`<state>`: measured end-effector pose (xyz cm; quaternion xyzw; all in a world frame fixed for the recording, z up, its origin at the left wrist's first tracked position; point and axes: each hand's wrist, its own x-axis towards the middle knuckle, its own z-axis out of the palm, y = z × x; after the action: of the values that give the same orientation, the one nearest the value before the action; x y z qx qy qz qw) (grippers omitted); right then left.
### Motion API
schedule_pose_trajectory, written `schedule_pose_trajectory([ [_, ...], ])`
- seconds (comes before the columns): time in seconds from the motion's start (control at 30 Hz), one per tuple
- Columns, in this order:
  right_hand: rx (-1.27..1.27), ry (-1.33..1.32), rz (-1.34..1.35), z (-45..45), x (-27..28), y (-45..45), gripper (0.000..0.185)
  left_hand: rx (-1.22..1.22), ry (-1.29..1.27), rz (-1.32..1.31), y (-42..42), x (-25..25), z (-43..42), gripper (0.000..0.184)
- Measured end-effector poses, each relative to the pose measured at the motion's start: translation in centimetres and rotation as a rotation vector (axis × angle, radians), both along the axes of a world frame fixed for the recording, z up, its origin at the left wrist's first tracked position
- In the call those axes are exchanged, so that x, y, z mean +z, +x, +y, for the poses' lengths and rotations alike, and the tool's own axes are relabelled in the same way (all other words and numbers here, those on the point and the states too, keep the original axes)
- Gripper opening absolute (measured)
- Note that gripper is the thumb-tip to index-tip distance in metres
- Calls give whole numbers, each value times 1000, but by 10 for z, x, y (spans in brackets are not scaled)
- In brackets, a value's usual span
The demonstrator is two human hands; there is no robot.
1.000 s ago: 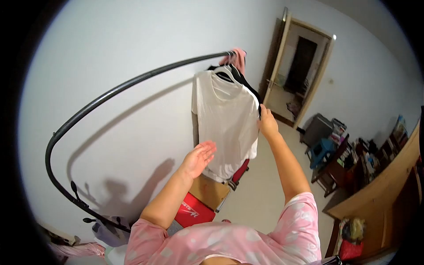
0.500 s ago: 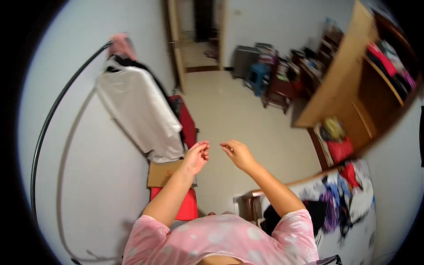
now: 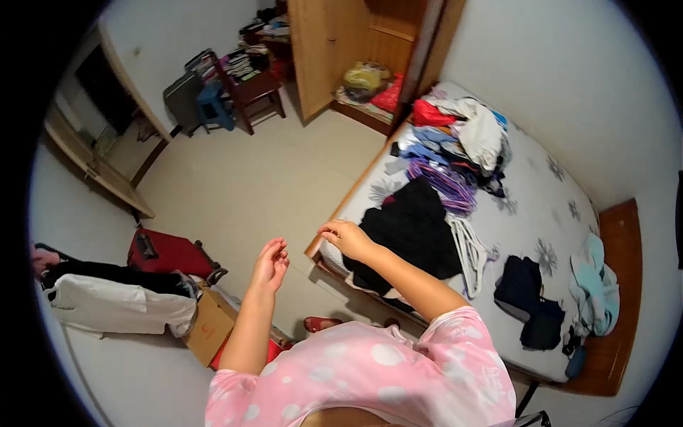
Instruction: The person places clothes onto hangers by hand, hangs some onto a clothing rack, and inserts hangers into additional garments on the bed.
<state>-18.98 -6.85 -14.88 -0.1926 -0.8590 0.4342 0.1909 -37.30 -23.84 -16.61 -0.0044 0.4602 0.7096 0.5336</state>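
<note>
In the open wardrobe, a yellow bundle and a red bundle are kept; a cardboard box is set near a red suitcase. On the bed, black clothing is spread beside white hangers. Near it the right hand is held loosely bent, unclosed, and the left hand half spread.

The left arm reaches forward and up, its elbow bent, and the left hand stands upright above the wrist with fingers loosely curled and its palm side turned inward. The right arm slants across toward the middle, the right hand back-up, fingers gently bent; its thumb seems partly hidden. The two hands are near each other, not touching.
</note>
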Motion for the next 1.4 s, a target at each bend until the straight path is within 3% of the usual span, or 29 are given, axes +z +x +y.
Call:
schedule_pose_trajectory([
  [0.17, -77, -9, 51, 22, -28, 110, 19, -3, -21, -10, 83, -36, 24, 14],
  [0.27, -149, -229, -15, 25, -33, 180, 20, -1, -79, -42, 144, -52, 40, 14],
  [0.37, -206, -224, 18, 28, -57, 256, 19, -148, -125, -65, 199, -79, 59, 11],
  [0.5, -450, -483, -101, 34, -68, 354, 20, -244, -221, -38, 259, -81, 103, 10],
  [0.67, -661, -531, -108, 44, -108, 435, 20, -451, -286, 160, 312, -93, 165, 13],
  [0.77, -747, -646, -42, 40, -125, 455, 21, -659, -332, 484, 329, -126, 200, 22],
  [0.83, -801, -703, -13, 36, -131, 460, 22, -767, -214, 971, 319, -205, 223, 40],
  [0.9, -850, -741, -14, 33, -130, 465, 22, -685, -209, 1792, 326, -196, 236, 58],
  [0.93, -880, -795, -20, 35, -128, 465, 22, -739, -284, 1898, 325, -187, 243, 64],
  [1.03, -936, -877, -46, 40, -131, 461, 23, -1084, -534, 1846, 294, -209, 270, 49],
  [1.07, -930, -848, -57, 44, -133, 459, 23, -1059, -550, 1878, 287, -215, 278, 30],
  [1.17, -934, -850, -52, 64, -135, 445, 23, -1094, -385, 1705, 271, -212, 298, 21],
  [1.2, -940, -863, -43, 72, -133, 438, 23, -990, -266, 1650, 266, -213, 299, 20],
  [1.3, -924, -736, -7, 92, -123, 403, 21, -935, -72, 1378, 280, -162, 310, 18],
  [1.33, -863, -778, -18, 99, -120, 392, 31, -927, -5, 1279, 292, -138, 312, 18],
  [1.4, -860, -544, -33, 108, -82, 348, 39, -954, 130, 1111, 324, -91, 317, 17],
])
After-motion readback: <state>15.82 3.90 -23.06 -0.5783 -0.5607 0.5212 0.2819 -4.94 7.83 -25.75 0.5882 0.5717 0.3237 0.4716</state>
